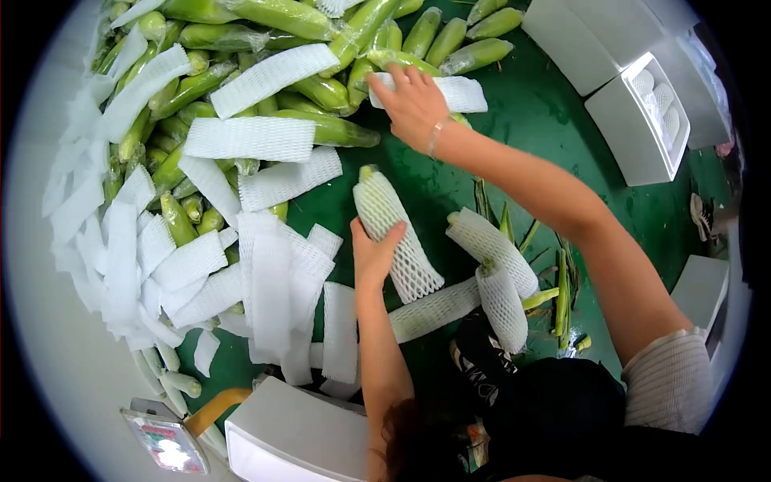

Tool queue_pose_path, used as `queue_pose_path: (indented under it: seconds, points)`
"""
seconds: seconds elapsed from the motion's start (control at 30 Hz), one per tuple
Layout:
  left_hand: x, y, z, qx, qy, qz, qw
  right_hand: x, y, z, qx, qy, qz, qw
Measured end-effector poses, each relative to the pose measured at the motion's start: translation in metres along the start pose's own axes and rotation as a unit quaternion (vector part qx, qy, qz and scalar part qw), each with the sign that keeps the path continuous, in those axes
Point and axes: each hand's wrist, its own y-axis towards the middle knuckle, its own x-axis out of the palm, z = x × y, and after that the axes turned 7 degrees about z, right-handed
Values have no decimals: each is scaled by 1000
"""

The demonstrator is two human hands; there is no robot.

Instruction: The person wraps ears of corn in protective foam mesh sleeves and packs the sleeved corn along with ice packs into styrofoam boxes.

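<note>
My left hand (377,255) is closed around an ear of corn (392,229) in a white foam net sleeve, its green tip sticking out at the top. Farther off, my right hand (415,108) has its fingers curled over a flat foam net sleeve (464,94) beside the corn pile; the fingertips are partly hidden. Near my feet lie a few more sleeved ears, among them one ear (502,309) to the right of the held one. Flat foam sleeves (249,139) are strewn over the pile to the left of my hands.
A large heap of film-wrapped green corn (321,92) fills the upper left of the green floor (554,153). Loose husk leaves (561,293) lie at the right. White foam boxes (634,120) stand at upper right, another box (297,434) at the bottom, near a scale (165,442).
</note>
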Motion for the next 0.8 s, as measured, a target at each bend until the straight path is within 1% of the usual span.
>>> queue_pose_path:
  seconds: [0.03,0.07,0.1,0.17,0.2,0.23,0.27,0.3,0.33,0.37,0.4,0.43,0.47,0.5,0.53,0.57,0.6,0.63,0.67,0.7,0.73,0.77,0.8]
  points:
    - [5,-9,4,4,140,16,990,17,-1,7,-49,9,-13,999]
    - [9,-17,6,10,278,30,960,24,-4,11,-97,18,-26,995]
    - [9,-19,-10,67,362,12,930,10,-4,12,-89,19,-27,996]
    - [9,-33,-19,168,482,22,859,-47,9,12,-91,138,-70,984]
    - [3,-25,-18,146,394,-15,907,-77,10,10,-92,136,-69,984]
    - [-8,-18,-16,120,303,-55,944,-110,3,4,59,371,-26,927]
    - [-9,-9,-5,110,282,33,952,-128,-4,2,206,573,21,793]
    - [7,-11,16,112,280,29,953,-125,-13,5,253,656,14,711]
    - [26,-17,46,175,110,15,978,-112,-24,4,357,729,-37,583]
    - [43,-9,52,203,22,6,979,-94,-39,0,450,777,-84,432]
    - [59,-1,58,231,-63,-9,971,-73,-56,-2,483,771,-85,406]
    - [72,22,44,148,-151,-50,976,-54,-71,-1,514,765,-85,377]
    - [83,38,38,61,-235,-88,966,-43,-79,5,514,767,-79,377]
    - [96,43,41,23,-221,-103,970,-34,-86,14,479,686,-66,544]
    - [101,47,42,37,-245,-120,961,-24,-93,26,428,579,-53,692]
    - [108,52,43,51,-270,-139,951,-13,-98,41,435,541,-45,718]
    - [118,66,40,66,-306,-163,936,0,-106,61,459,662,-28,592]
    - [128,74,42,36,-369,-166,914,-7,-98,63,480,693,25,538]
    - [139,84,44,48,-402,-154,901,-14,-89,64,494,719,80,482]
    - [149,95,41,61,-435,-140,888,2,-91,85,526,737,18,423]
    - [156,102,43,105,-375,-57,919,0,-84,100,567,735,0,372]
    - [162,107,44,147,-311,27,939,-1,-78,111,606,728,-18,320]
    - [167,112,37,209,-165,123,956,17,-83,118,586,699,-41,408]
